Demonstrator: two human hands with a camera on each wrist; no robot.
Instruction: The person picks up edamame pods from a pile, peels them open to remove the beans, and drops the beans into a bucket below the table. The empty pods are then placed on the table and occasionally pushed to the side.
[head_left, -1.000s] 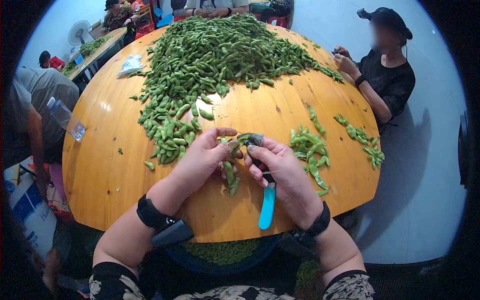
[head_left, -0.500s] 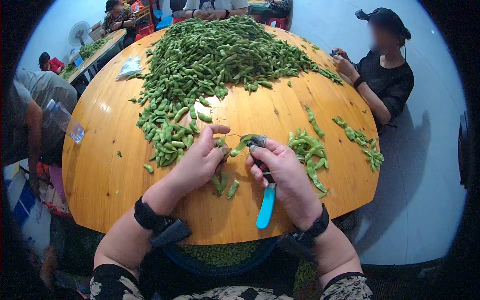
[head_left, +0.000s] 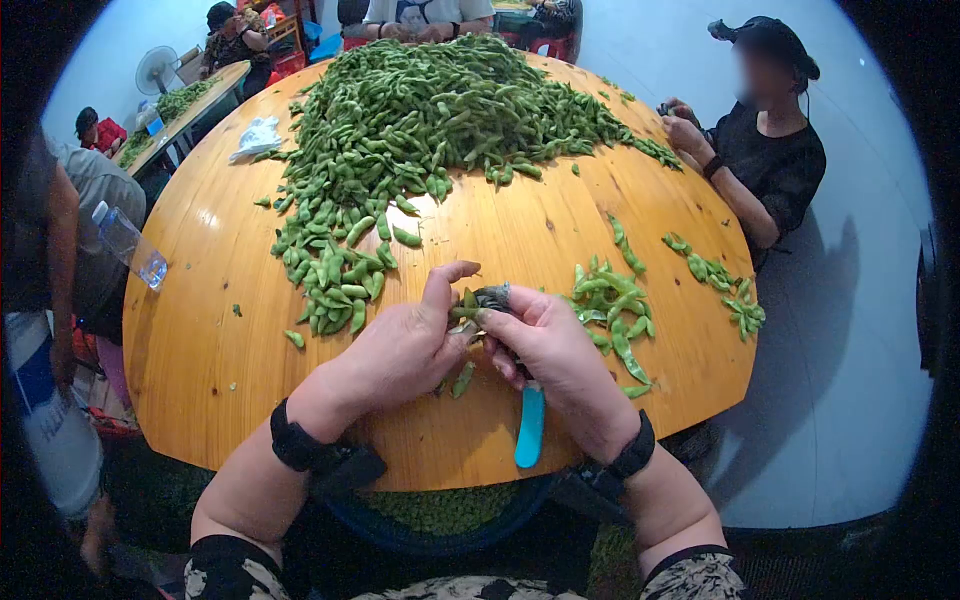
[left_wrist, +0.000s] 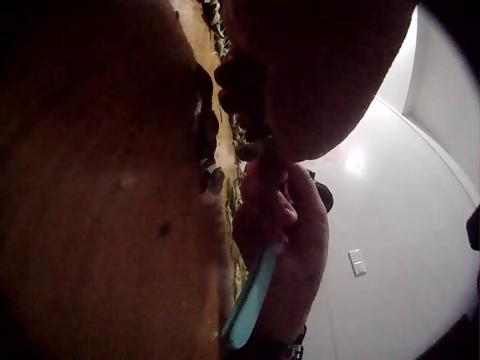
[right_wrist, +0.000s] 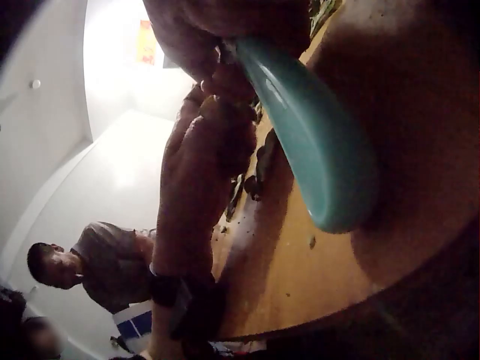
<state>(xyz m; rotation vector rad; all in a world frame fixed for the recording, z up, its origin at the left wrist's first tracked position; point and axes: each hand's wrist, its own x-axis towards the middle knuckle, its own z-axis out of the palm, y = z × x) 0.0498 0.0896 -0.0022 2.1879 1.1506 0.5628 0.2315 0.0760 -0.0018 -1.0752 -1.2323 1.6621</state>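
Observation:
My left hand (head_left: 400,338) and right hand (head_left: 560,355) meet over the near part of the table, fingertips close together. Between them is a green soybean pod (head_left: 467,311), pinched by the left thumb and fingers. My right hand grips a tool by its turquoise handle (head_left: 530,428), which sticks out below the palm; the working end is hidden in the fingers. Dark coverings wrap some right fingertips. In the right wrist view the handle (right_wrist: 315,150) looks smooth, broad and rounded. Another pod (head_left: 463,380) lies on the table just under the hands.
A large heap of soybean pods (head_left: 430,110) covers the far table (head_left: 200,330), trailing down left. A smaller pile (head_left: 610,300) lies right of my hands. A plastic bottle (head_left: 130,245) is at the left edge. A basin of beans (head_left: 440,508) stands below. People sit around.
My hands drew apart half a second ago, a pod at the right fingertips, and are now together again. A pod that hung below my left hand now lies on the table.

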